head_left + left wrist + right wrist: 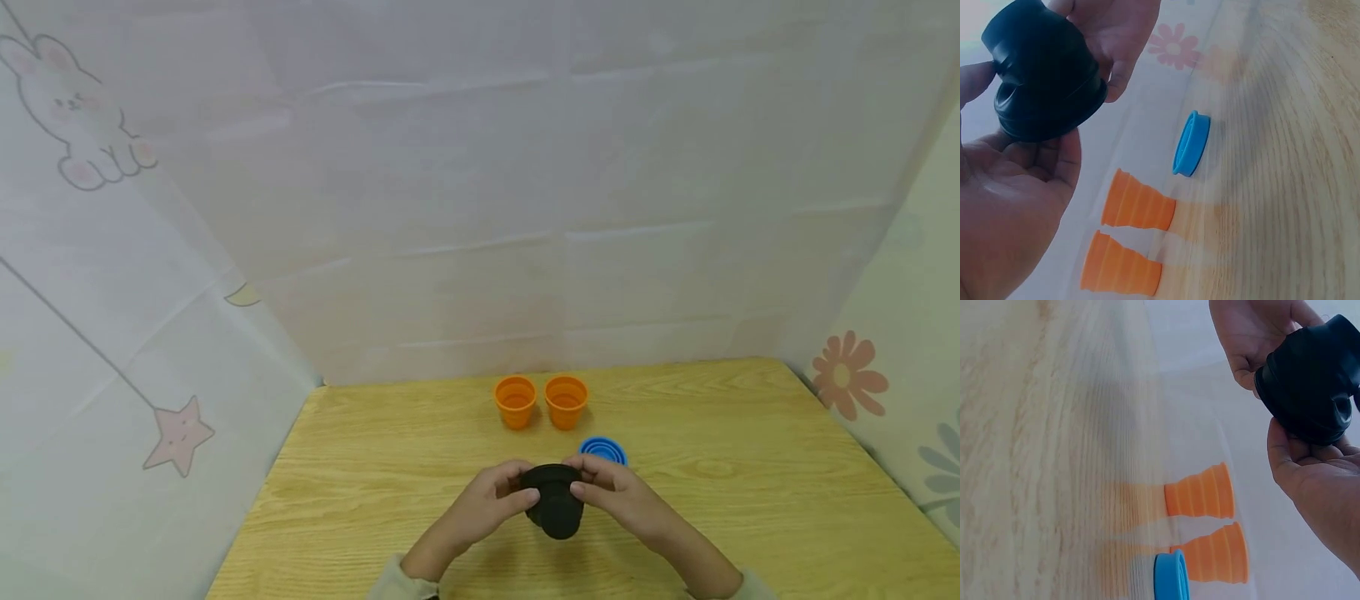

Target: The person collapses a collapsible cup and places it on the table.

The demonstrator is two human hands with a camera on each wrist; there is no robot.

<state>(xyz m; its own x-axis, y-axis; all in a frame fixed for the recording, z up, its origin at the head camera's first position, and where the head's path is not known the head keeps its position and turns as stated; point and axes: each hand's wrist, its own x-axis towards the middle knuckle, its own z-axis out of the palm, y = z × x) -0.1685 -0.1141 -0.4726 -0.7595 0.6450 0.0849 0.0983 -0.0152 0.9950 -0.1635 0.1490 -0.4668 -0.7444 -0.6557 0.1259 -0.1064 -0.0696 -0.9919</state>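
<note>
Black cup (558, 502): axis tilted, wide rim away, narrow end nearer.

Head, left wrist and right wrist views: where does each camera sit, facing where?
Head: worn on the head, facing forward and down; left hand, right hand and sleeves show.
Left wrist: on that wrist, facing the black object; both hands show.
Right wrist: on that wrist, facing the same object; both hands show.
Both wrist views share orange cups, blue ringed piece and tabletop.
</note>
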